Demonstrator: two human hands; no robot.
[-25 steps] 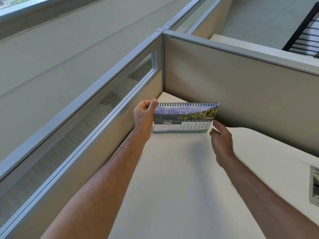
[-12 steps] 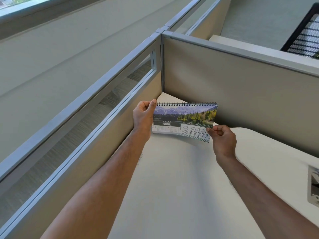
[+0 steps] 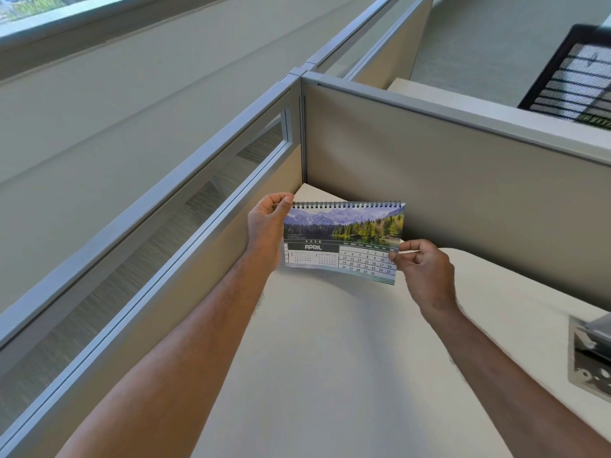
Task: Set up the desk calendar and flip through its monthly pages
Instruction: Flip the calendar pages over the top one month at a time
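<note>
1. Since a second ago, the right hand (image 3: 425,271) has closed in from just beside the desk calendar (image 3: 344,241) and now pinches the lower right corner of the April page (image 3: 367,262) between thumb and fingers; that corner has peeled forward and bows away from the stand.
2. Head view, the hold: the left hand (image 3: 267,226) is curled around the calendar's upper left end, thumb at the spiral binding (image 3: 347,204), steadying it as before. The calendar stands in the far corner of the desk (image 3: 330,358); whether its base fully rests on the surface I cannot tell, since the lifted page hides the foot.
3. Meaning for the task: set-up looks done, and the turn from April to the next month appears under way.
4. Head view, surroundings: grey partition panels (image 3: 463,180) stand close behind and to the left, leaving little room for the page to swing over the binding. A metal fitting (image 3: 590,358) lies well apart at the right edge.
</note>
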